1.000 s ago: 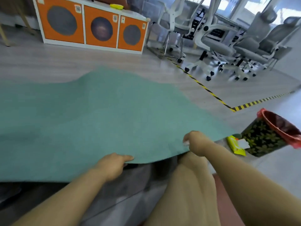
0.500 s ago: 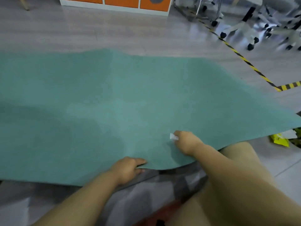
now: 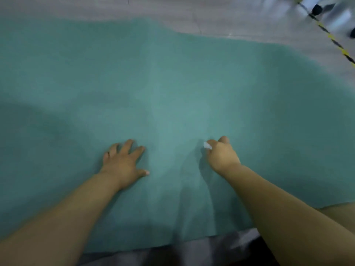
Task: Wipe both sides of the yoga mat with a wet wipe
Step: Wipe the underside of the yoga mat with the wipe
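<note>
A teal yoga mat (image 3: 172, 83) lies spread over the floor and fills most of the head view. My left hand (image 3: 124, 164) rests flat on the mat with its fingers spread, left of centre. My right hand (image 3: 221, 153) is curled into a fist on the mat, right of centre. A small white corner of the wet wipe (image 3: 207, 145) sticks out of that fist. The rest of the wipe is hidden inside the hand.
Grey floor (image 3: 211, 14) shows beyond the mat's far edge. A yellow-and-black floor tape (image 3: 334, 40) runs diagonally at the top right, with chair casters (image 3: 317, 9) beside it. Dark fabric (image 3: 221, 250) lies along the mat's near edge.
Both hands have let go of the mat's near edge and moved forward onto its surface. The mat has dropped flat. My view has tilted further down.
</note>
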